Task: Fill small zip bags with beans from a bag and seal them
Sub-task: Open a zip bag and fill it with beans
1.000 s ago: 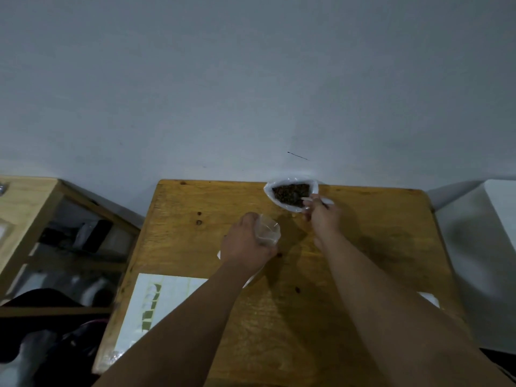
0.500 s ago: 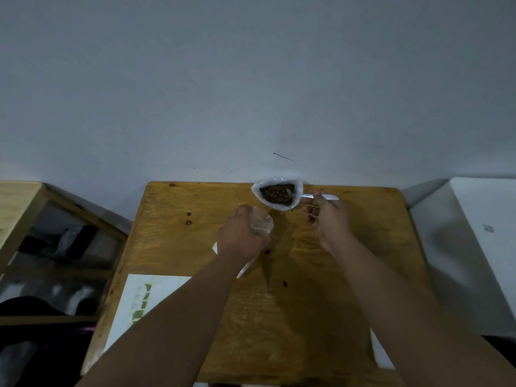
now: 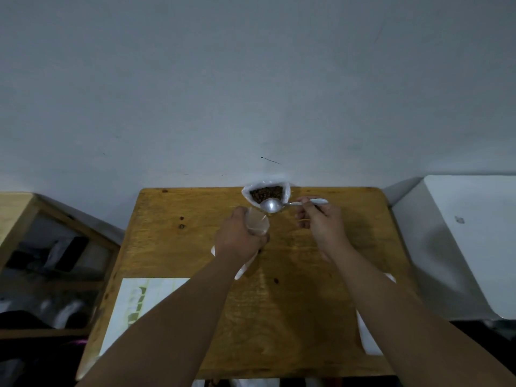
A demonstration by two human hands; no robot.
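An open white bag of dark brown beans [image 3: 265,193] stands at the far edge of the wooden table [image 3: 307,303], against the wall. My left hand [image 3: 240,238] grips a small clear zip bag [image 3: 257,223] upright, its mouth facing the bean bag. My right hand [image 3: 321,222] holds a metal spoon [image 3: 282,204] by its handle. The spoon's bowl hangs between the bean bag and the zip bag's mouth, and it looks empty.
White plastic pieces [image 3: 245,266] lie under my left wrist. A printed white sheet [image 3: 139,300] lies at the table's near left, another white sheet [image 3: 368,336] at the near right. A wooden shelf [image 3: 42,247] stands left, a white appliance [image 3: 469,241] right.
My right hand drew the spoon out of the bean bag and back toward the zip bag; the spoon's bowl now shows outside the bean bag. My left hand kept hold of the zip bag.
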